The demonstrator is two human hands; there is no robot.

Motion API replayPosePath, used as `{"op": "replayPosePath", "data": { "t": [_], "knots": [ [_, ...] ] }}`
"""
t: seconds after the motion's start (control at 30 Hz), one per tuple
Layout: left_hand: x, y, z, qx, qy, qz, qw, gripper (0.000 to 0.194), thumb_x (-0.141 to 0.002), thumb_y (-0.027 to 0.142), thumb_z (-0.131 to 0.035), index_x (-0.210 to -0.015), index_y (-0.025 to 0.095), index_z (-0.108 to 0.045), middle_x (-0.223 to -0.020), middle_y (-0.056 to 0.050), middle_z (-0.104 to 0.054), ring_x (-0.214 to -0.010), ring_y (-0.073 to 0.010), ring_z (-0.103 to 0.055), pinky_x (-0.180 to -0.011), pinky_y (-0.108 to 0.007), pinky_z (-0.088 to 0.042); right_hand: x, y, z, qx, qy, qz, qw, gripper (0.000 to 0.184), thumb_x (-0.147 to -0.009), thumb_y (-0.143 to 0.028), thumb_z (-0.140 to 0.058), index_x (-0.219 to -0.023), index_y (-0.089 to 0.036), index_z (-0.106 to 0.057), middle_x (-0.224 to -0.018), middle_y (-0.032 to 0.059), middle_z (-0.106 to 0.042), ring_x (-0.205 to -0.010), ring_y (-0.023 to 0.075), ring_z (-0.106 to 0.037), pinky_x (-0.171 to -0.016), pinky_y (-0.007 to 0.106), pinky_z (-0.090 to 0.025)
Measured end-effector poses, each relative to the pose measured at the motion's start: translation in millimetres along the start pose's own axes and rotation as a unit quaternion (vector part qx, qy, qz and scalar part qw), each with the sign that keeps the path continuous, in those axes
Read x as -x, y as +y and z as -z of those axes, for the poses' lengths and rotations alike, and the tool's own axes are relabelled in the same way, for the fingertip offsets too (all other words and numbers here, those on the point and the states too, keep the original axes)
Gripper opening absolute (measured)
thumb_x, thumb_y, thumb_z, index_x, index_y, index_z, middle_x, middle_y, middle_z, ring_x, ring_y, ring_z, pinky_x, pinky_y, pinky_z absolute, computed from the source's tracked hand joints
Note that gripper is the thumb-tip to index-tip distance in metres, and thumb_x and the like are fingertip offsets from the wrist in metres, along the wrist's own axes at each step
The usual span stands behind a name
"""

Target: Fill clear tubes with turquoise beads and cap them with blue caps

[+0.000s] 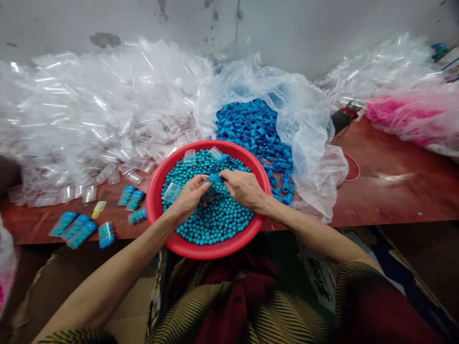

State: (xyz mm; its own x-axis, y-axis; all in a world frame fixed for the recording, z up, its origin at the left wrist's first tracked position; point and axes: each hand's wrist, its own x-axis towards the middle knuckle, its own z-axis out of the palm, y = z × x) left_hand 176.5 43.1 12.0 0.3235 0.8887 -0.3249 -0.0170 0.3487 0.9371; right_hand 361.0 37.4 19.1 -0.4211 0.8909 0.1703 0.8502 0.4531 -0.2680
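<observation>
1. Red basin (263, 191), landmark: on the table (390, 196), holding teal beads (211, 229) and loose clear containers (172, 192).
2. Right hand (244, 187), over basin: pinching blue cap (215, 178).
3. Left hand (191, 196), over basin: fingers closed on a small clear piece (207, 195), mostly hidden, beside the cap.
4. Filled containers (81, 234), blue-capped: left of basin.
5. Clear container heap (107, 114): behind basin, to its left.
6. Blue cap heap (251, 124), in plastic bag (308, 129): behind basin, rightward.
7. Bottle (346, 116): beyond basin, farther right.
</observation>
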Motion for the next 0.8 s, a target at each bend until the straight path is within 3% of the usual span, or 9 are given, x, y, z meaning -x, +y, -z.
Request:
{"op": "replayPosePath", "data": {
  "t": [0.13,0.23,0.33,0.5,0.67,0.8],
  "knots": [
    [3.3,0.5,3.5,-0.022,0.031,-0.005,0.999,0.041,-0.068,0.040,-0.070,-0.098,0.017,-0.053,-0.068,0.004,-0.060,-0.048,-0.0085,-0.056,-0.037,-0.016,-0.034,4.1,6.3,-2.0,-0.023,-0.029,0.072,0.997,0.027,-0.089,-0.012,-0.042,-0.107,-0.018,-0.061,-0.093,0.0065,-0.069,-0.084,0.0180,-0.060,-0.068,0.025,-0.039],
    [4.4,0.0,9.2,-0.049,0.027,0.005,0.998,0.040,-0.069,0.040,-0.069,-0.099,0.017,-0.054,-0.071,0.003,-0.061,-0.050,-0.0088,-0.057,-0.038,-0.016,-0.035,3.8,18.6,-1.2,-0.076,-0.042,0.074,0.993,0.026,-0.088,-0.014,-0.046,-0.107,-0.018,-0.064,-0.095,0.0064,-0.069,-0.088,0.0182,-0.061,-0.075,0.027,-0.042],
    [4.4,-1.2,8.4,-0.052,0.019,-0.004,0.998,0.041,-0.070,0.041,-0.069,-0.099,0.017,-0.054,-0.072,0.003,-0.060,-0.051,-0.0084,-0.057,-0.039,-0.017,-0.037,-0.7,17.2,-3.1,-0.126,-0.009,0.053,0.991,0.027,-0.091,-0.018,-0.044,-0.111,-0.016,-0.063,-0.098,0.0083,-0.069,-0.091,0.0183,-0.062,-0.080,0.029,-0.044],
    [6.9,-5.9,-3.5,-0.013,0.021,-0.055,0.998,0.046,-0.072,0.040,-0.069,-0.108,0.017,-0.052,-0.069,0.003,-0.059,-0.049,-0.0080,-0.054,-0.038,-0.017,-0.036,-6.1,-6.5,-11.4,-0.191,0.064,0.050,0.978,0.024,-0.091,-0.016,-0.046,-0.104,-0.015,-0.066,-0.096,0.0079,-0.070,-0.090,0.0172,-0.064,-0.080,0.027,-0.045],
    [12.0,-7.3,-7.5,0.013,0.026,-0.063,0.998,0.060,-0.072,0.039,-0.069,-0.122,0.019,-0.044,-0.072,0.004,-0.057,-0.048,-0.0091,-0.056,-0.035,-0.017,-0.035,-3.1,-10.0,-10.7,-0.209,0.072,0.047,0.974,0.019,-0.089,-0.017,-0.049,-0.093,-0.016,-0.068,-0.082,0.0045,-0.071,-0.076,0.0147,-0.064,-0.070,0.023,-0.044],
    [15.3,-3.8,-6.6,0.032,-0.004,-0.065,0.997,0.060,-0.072,0.040,-0.070,-0.122,0.020,-0.044,-0.069,0.005,-0.055,-0.047,-0.0094,-0.056,-0.033,-0.017,-0.034,1.3,-4.7,-8.0,-0.180,0.098,0.087,0.975,0.020,-0.090,-0.019,-0.049,-0.096,-0.014,-0.067,-0.085,0.0058,-0.070,-0.079,0.0151,-0.063,-0.071,0.024,-0.044]
  ]
}}
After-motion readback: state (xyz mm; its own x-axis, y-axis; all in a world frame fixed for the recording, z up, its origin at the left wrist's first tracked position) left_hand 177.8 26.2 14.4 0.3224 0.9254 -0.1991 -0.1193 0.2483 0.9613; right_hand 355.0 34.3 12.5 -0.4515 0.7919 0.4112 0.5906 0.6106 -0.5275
